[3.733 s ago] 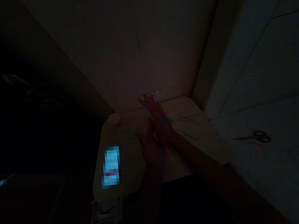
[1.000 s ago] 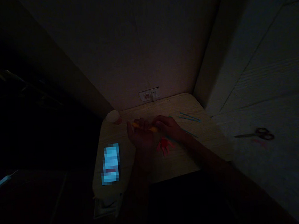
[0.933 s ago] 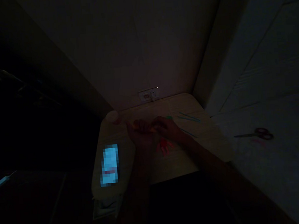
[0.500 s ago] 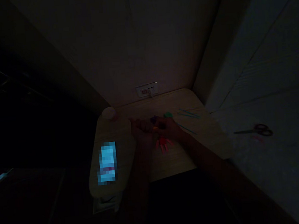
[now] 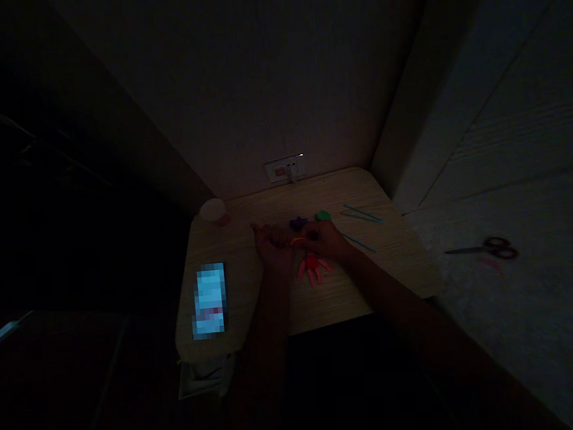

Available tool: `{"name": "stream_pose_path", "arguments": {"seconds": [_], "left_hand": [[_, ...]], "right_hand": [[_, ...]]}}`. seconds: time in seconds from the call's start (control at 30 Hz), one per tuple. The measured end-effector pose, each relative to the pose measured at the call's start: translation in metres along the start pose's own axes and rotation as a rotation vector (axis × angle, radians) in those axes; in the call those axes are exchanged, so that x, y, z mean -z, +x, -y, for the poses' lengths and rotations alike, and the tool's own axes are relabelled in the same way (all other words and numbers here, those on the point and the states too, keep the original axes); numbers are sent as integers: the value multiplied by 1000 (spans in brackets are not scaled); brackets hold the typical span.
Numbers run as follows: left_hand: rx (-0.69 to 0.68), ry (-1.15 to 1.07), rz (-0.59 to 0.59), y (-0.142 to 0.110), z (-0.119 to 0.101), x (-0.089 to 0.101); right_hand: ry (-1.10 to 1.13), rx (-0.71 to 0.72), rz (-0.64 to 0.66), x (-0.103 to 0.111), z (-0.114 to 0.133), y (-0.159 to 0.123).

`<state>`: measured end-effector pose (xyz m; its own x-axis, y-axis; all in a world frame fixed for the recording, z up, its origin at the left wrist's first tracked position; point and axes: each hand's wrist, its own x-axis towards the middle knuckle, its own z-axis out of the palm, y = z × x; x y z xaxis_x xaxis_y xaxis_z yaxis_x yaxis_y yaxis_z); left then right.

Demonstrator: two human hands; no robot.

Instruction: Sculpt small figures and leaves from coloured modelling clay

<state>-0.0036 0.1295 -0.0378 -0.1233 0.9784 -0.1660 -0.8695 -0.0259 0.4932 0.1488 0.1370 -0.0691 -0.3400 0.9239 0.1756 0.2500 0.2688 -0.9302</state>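
Note:
Over the small wooden table (image 5: 254,305), my left hand (image 5: 273,248) has its palm turned up and fingers curled, the thumb sticking out to the left. My right hand (image 5: 327,239) pinches a small orange-yellow strip (image 5: 297,241), whose other end meets the left fingertips. It looks like soft modelling clay, though the dim light hides its exact kind. Just below the hands lies a red round piece (image 5: 311,261) with several pink strips fanning out from it. Behind the fingers sit a purple lump (image 5: 298,223) and a green lump (image 5: 323,216).
Thin blue-green sticks (image 5: 361,214) lie right of the hands. A lit phone (image 5: 210,300) rests at the table's left, with a pale cup (image 5: 214,211) behind it. Scissors (image 5: 487,249) lie off to the right on a pale surface. A wall socket (image 5: 285,169) is behind the table.
The orange piece now shows as a longer strip between my fingertips. My hands stay close together in nearly the same place. The whole view has shifted slightly and looks a little brighter.

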Motion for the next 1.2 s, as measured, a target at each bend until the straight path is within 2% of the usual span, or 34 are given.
{"name": "stream_pose_path", "arguments": {"seconds": [0.17,0.27,0.37,0.57,0.83,1.07,1.2], "left_hand": [[-11,-14,78,-5,1,-2],[-23,29,82,-5,1,-1],[-61,71,59,-3,1,-1],[-58,109,71,0,7,-1],[-20,67,80,-4,1,-8],[-6,-55,-68,-4,-5,0],[10,-49,-69,-3,-8,3]], "right_hand": [[140,-45,-98,3,2,3],[262,-104,-116,4,2,3],[319,-98,-110,4,3,2],[91,40,-21,7,5,1],[-37,44,57,10,-3,4],[-91,72,115,6,-2,0],[-85,66,151,6,-2,-1]]}}
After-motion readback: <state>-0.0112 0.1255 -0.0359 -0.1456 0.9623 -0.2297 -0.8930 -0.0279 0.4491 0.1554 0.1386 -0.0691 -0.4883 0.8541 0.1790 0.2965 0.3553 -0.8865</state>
